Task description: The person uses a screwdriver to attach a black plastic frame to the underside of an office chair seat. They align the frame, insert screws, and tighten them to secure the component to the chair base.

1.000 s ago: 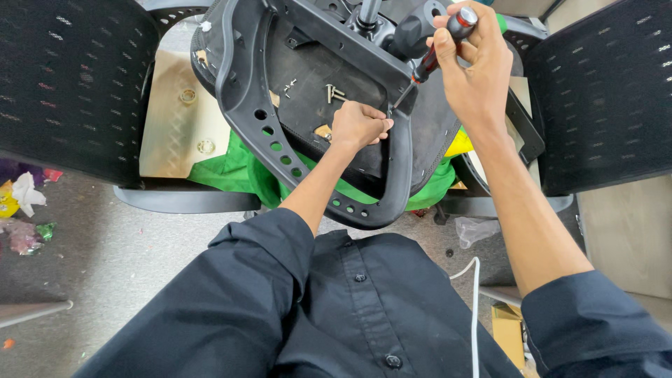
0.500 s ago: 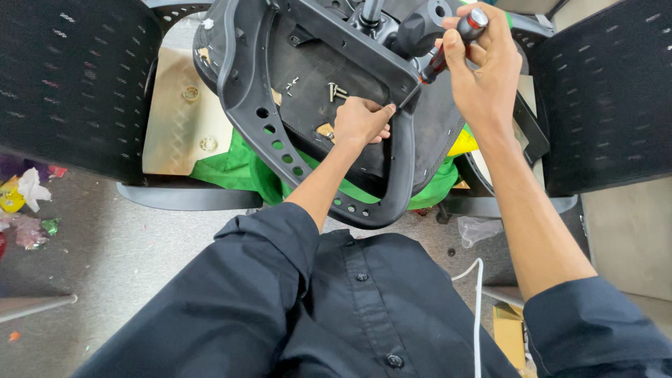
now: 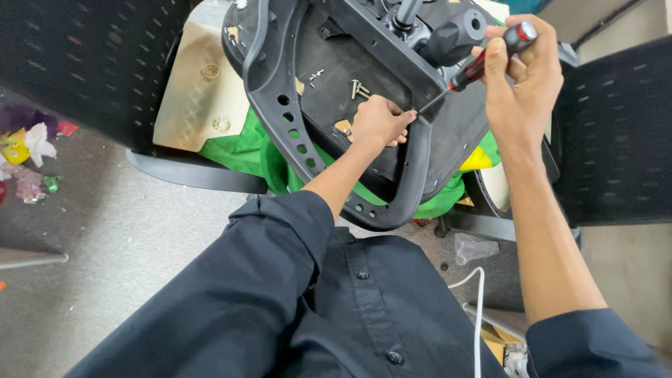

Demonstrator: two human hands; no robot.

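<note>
An upturned black chair seat (image 3: 329, 70) lies in front of me, its underside up, with a curved black armrest loop (image 3: 280, 105) around it. My right hand (image 3: 521, 80) grips a screwdriver (image 3: 483, 59) with a red and black handle, its tip angled down to the left at the seat's edge. My left hand (image 3: 379, 120) is closed at that tip, fingers pinched on something too small to make out. Several loose screws (image 3: 358, 89) lie on the seat's underside just above my left hand.
A green cloth (image 3: 245, 150) lies under the seat, over a pale board (image 3: 199, 98). Black mesh chair backs stand at left (image 3: 77, 63) and right (image 3: 616, 133). Coloured scraps (image 3: 28, 157) litter the grey floor at left. A white cable (image 3: 479, 308) runs by my right arm.
My right hand has shifted slightly up and right with the screwdriver, and my left hand has stayed at the tip. The view has shifted a little.
</note>
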